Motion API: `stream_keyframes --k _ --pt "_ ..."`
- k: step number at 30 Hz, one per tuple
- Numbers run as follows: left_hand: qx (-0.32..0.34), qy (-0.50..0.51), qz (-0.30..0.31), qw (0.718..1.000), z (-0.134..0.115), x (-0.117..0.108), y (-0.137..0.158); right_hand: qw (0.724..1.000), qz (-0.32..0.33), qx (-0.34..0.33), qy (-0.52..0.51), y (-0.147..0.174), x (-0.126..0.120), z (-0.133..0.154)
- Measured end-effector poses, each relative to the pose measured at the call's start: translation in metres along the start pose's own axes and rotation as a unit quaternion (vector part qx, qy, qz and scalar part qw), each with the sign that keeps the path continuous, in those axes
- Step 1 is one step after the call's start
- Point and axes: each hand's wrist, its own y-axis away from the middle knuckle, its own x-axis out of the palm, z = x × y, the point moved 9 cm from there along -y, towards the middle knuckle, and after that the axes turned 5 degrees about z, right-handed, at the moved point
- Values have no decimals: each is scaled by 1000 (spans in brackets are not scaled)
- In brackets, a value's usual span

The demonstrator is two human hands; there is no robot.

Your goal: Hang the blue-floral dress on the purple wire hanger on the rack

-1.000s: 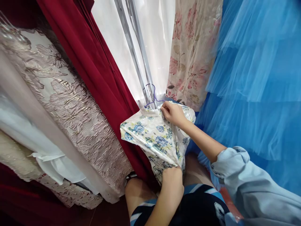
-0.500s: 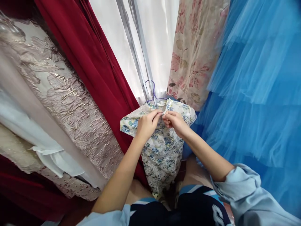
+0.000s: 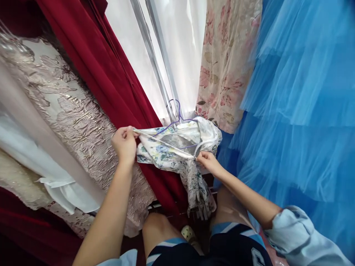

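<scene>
A white floral garment (image 3: 170,157) with blue and yellow print hangs on a purple hanger (image 3: 179,114). My left hand (image 3: 124,142) is closed on the edge of its neck opening at the upper left. That edge is drawn into a tight line across the front. My right hand (image 3: 206,160) pinches the garment's front edge near the middle, at the lower end of the line. Between the hands the opening gapes, and the hanger's lower bar shows inside. Below my right hand the lower part of the garment hangs bunched.
A dark red drape (image 3: 111,74) and a textured pink-gold fabric (image 3: 80,111) hang on the left. Behind the hanger stand metal poles (image 3: 158,55) and a white curtain (image 3: 183,48). A pink floral fabric (image 3: 222,70) and layered blue tulle (image 3: 294,96) hang on the right.
My left hand has moved left and pulled one neck edge outward; my right hand has moved slightly down. The garment's front, closed between my hands before, is now spread open and its lower part bunched.
</scene>
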Motion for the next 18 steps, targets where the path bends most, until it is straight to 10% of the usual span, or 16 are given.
stream_keyframes --k 4,8,14,18 --pt "-85 -121 34 988 80 -11 23 999 39 12 34 17 0 -14" --pt "-80 -131 140 978 106 17 72 991 89 48 90 24 6 -36" --pt "-13 -8 391 920 52 97 151 981 82 55 167 19 -1 -35" --pt "23 83 439 894 -12 119 178 989 59 21 133 10 8 -11"
